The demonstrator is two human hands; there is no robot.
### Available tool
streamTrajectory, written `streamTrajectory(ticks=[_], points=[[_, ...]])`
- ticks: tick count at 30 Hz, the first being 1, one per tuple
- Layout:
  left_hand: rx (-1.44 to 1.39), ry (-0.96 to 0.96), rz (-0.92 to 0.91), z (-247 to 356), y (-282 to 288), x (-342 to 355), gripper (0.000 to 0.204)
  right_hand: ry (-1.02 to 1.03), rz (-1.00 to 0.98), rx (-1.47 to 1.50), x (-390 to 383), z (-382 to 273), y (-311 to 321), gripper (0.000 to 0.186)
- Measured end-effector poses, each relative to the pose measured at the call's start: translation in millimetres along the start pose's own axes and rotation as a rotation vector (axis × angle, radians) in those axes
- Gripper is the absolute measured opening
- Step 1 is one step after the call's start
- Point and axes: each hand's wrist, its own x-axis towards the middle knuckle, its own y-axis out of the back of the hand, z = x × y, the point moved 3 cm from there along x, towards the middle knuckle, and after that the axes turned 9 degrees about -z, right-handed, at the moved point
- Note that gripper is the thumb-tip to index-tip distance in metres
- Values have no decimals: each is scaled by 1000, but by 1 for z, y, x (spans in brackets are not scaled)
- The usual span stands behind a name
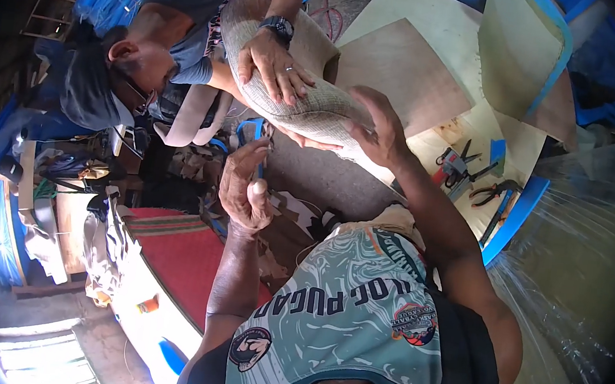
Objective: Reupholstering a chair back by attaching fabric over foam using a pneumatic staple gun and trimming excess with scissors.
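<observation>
A curved piece padded and covered in beige woven fabric [316, 107] is held up in front of me, a seam running along its side. My right hand [383, 131] is at its near right end, thumb and fingers around the edge. Below and left of the piece, my left hand [244, 189] is raised with fingers bent and thumb apart. A blue strip shows behind its fingers; I cannot tell if they touch it. Across from me, a co-worker's hand [275, 72] lies flat on the fabric, and their other hand [302, 139] supports it from below.
On the right, a pale board table [505, 130] bears pliers [498, 193], scissors [457, 159], a brown sheet [406, 71] and a curved, blue-edged panel [521, 53]. Clear plastic wrap [557, 308] covers something nearer. A red striped cloth [174, 253] lies on the left, with fabric scraps on the floor.
</observation>
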Motion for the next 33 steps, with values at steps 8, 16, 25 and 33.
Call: streamTrajectory(ticks=[8, 16, 25, 33], points=[[22, 31, -45, -26, 1, 38, 76, -106, -127, 10, 57, -10, -42, 105], [425, -102, -338, -63, -7, 82, 100, -76, -317, 294, 42, 45, -48, 76], [543, -278, -586, -70, -30, 107, 84, -541, -427, -84, -24, 66, -19, 67], [435, -291, -795, -108, -31, 112, 56, 71, 413, -25, 70, -78, -76, 63]])
